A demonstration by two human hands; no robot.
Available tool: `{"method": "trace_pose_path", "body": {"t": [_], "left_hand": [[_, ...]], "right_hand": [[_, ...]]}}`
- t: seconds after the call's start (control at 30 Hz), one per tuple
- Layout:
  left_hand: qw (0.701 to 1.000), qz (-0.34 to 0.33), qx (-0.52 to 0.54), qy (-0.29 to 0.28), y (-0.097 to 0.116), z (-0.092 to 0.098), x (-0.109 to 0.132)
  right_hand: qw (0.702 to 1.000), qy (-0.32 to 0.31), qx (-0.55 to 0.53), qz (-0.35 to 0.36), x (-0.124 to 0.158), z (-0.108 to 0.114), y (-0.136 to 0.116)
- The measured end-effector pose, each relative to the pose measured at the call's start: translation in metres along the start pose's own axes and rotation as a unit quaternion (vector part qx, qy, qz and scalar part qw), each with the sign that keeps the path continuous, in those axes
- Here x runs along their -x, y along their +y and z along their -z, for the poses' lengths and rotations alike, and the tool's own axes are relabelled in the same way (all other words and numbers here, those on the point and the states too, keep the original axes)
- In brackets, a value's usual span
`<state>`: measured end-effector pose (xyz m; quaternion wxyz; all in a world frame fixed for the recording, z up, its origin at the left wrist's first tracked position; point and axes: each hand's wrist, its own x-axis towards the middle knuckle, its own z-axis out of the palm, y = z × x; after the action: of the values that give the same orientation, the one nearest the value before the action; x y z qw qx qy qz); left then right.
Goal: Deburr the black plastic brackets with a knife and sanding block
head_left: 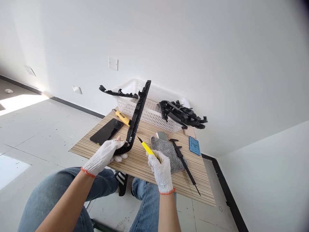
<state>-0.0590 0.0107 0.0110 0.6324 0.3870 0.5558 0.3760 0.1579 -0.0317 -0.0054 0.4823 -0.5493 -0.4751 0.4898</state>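
My left hand (106,154), in a white knit glove with an orange cuff, grips the lower, bent end of a long black plastic part (137,117). That part rises at a slant in front of the white basket. In my right hand (160,166), gloved the same way, is a yellow craft knife (147,148). Its dark blade points up and left toward the black part, with a small gap between them. Right beside my right hand lies a folded grey cloth (170,153), and a black caliper (182,158) rests across it.
A white basket (154,117) against the wall holds more black parts (182,114), some jutting over its rim. On the striped table (198,183) lie a black phone (106,131), a yellow-handled tool (122,118) and a blue card (194,145).
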Motion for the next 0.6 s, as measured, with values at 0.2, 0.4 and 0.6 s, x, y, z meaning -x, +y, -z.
{"method": "trace_pose_path", "body": {"t": [0.2, 0.4, 0.6], "left_hand": [[0.996, 0.021, 0.09, -0.02, 0.01, -0.003, 0.004], [0.997, 0.002, 0.073, -0.02, 0.015, -0.007, 0.009], [0.999, -0.015, 0.032, -0.016, 0.011, -0.007, 0.006]], "right_hand": [[0.993, -0.092, 0.05, -0.054, 0.002, 0.001, -0.007], [0.997, -0.044, 0.019, -0.06, -0.002, 0.0, -0.003], [0.995, -0.019, -0.024, -0.098, -0.004, 0.001, 0.0]]}}
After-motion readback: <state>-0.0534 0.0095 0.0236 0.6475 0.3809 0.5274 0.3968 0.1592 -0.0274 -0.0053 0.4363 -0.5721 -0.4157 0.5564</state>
